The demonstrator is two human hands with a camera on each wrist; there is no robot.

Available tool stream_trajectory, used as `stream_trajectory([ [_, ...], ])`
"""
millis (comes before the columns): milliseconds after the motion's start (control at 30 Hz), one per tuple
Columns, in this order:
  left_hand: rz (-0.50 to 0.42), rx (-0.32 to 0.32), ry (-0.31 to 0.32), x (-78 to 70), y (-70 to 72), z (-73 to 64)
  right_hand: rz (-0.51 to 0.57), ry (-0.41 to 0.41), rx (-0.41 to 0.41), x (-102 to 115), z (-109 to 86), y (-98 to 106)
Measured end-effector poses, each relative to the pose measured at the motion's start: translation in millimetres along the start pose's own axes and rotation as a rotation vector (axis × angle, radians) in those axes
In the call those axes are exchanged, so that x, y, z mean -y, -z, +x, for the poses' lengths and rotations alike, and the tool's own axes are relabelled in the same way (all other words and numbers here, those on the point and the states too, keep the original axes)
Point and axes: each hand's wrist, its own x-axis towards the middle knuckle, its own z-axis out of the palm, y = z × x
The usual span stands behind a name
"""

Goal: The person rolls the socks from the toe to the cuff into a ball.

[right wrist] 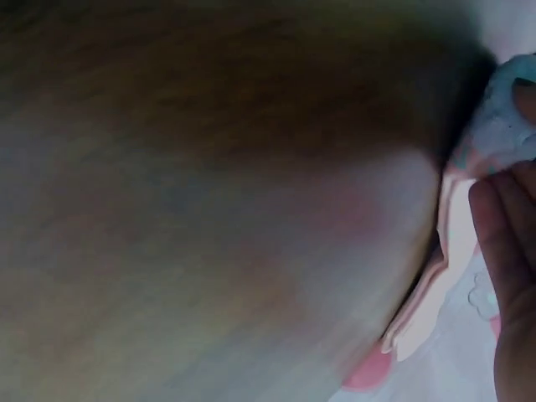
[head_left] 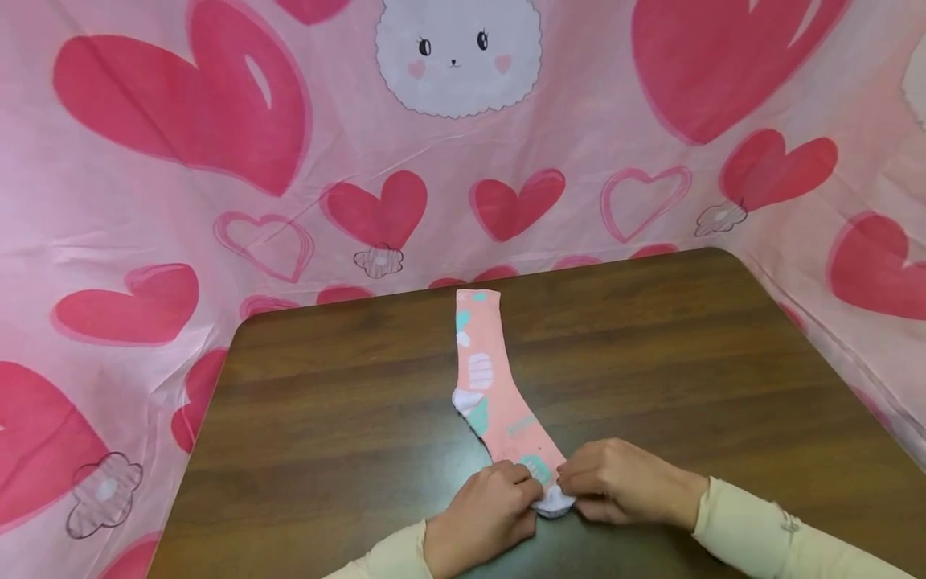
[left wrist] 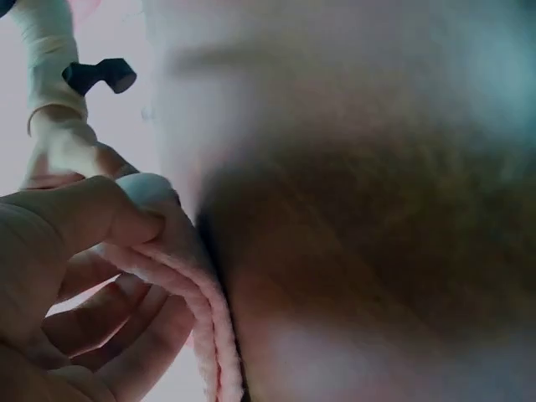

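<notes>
A pink sock with white heel and toe and teal patches lies flat on the brown table, its cuff pointing to the far edge. At the toe end, my left hand pinches the sock's left side. In the left wrist view, the thumb presses the pink fabric from above, with fingers under it; the edge shows layered fabric. From the right, my right hand grips the other side by the white toe. The fingertips partly cover the toe. Whether one sock or two stacked ones lie here I cannot tell.
The dark wood-grain table has rounded far corners. Behind it and along both sides hangs a pink cloth printed with hearts and a white fluffy face. Pale long sleeves cover both forearms.
</notes>
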Motion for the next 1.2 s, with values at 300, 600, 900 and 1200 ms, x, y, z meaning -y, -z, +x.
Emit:
stream_trajectory([
  [300, -0.363, -0.072, 0.244, 0.1, 5.7, -8.4, 0.338, -0.25, 0.035, -4.1, 12.0, 8.1],
  [600, -0.279, -0.253, 0.192, 2.4, 4.2, -12.5, 0.484, -0.441, 0.123, -18.4, 33.5, 5.4],
  [900, 0.002, -0.161, -0.036, 4.9, 9.6, -10.4, 0.343, -0.667, 0.075, -16.6, 50.6, -6.1],
  [1200, 0.056, -0.058, 0.02, 6.7, 14.3, -11.7, -0.059, -0.253, -0.175, -0.6, 38.4, -7.1],
])
